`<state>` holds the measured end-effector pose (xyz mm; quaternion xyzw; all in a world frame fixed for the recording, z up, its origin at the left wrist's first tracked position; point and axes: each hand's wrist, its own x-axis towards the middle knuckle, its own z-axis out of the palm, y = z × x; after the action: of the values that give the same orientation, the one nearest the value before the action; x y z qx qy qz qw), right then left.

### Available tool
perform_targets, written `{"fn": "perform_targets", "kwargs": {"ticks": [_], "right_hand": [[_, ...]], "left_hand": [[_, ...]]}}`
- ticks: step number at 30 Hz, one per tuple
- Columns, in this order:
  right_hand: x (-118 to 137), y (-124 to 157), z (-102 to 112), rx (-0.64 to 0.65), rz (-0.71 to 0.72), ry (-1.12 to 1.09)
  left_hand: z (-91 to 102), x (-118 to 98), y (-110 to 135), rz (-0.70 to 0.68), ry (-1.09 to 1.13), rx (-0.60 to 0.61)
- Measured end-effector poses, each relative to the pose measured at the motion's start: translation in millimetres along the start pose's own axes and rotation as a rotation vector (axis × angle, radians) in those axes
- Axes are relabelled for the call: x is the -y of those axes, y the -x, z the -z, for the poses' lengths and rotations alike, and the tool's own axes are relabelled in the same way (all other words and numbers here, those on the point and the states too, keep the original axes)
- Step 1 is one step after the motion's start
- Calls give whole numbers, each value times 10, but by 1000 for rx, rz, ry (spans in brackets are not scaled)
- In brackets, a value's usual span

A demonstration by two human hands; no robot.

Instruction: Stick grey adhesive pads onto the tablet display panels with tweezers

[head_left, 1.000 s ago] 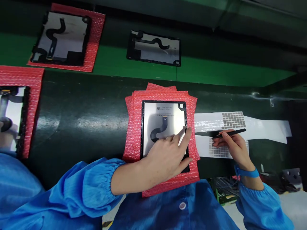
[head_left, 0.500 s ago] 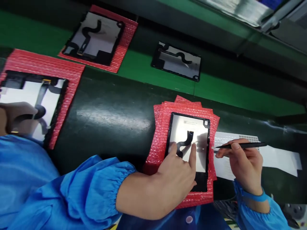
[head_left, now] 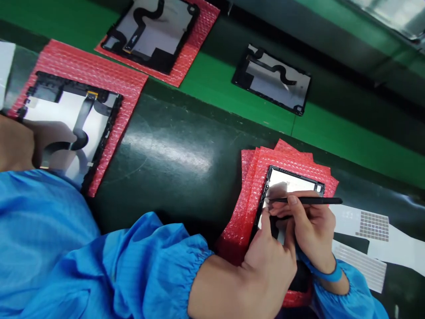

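Note:
In the head view, a display panel (head_left: 297, 178) with a black frame and bright silvery back lies on red bubble-wrap sheets (head_left: 254, 177). My left hand (head_left: 270, 268) rests on its lower left part, with outstretched fingers apart and one fingertip close to the left edge. Pinched in my right hand (head_left: 314, 228) are black tweezers (head_left: 320, 200), held nearly level across the panel. Their tip is beside the left frame edge, just above my left fingertip; whether a small piece sits in it I cannot make out. My hands hide most of the panel's lower half.
White sticker sheets (head_left: 360, 268) lie to the right. At the left, a co-worker's forearm (head_left: 15, 144) reaches over another panel (head_left: 55, 113) on red wrap. Further panels lie at the back, one on red wrap (head_left: 187, 57) and one directly on the green strip (head_left: 272, 79).
My right hand has brought the tweezers leftward from beside the sticker sheets to the panel's left edge. My left fingers have shifted toward that edge. The whole view has moved, too.

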<state>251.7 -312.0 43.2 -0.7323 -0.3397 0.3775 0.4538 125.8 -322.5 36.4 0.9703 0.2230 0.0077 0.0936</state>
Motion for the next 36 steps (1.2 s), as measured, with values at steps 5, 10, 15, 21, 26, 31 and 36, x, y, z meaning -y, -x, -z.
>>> {"fn": "perform_targets", "kwargs": {"ticks": [5, 10, 15, 21, 26, 31, 36], "right_hand": [[3, -9, -3, 7, 12, 47], [12, -3, -8, 5, 22, 65], [34, -9, -20, -5, 16, 54], [52, -24, -40, -6, 30, 41], [38, -18, -33, -12, 26, 38], [35, -21, -22, 16, 22, 48], [42, -43, -18, 49, -12, 36]], "left_hand": [[-144, -107, 58, 25, 67, 12], [16, -58, -23, 58, 122, 22], [110, 27, -93, -3, 120, 48], [80, 96, 14, 57, 241, 63], [0, 130, 110, 96, 393, 73], [-219, 180, 169, 141, 661, 69], [-401, 233, 183, 298, 1029, 10]]}}
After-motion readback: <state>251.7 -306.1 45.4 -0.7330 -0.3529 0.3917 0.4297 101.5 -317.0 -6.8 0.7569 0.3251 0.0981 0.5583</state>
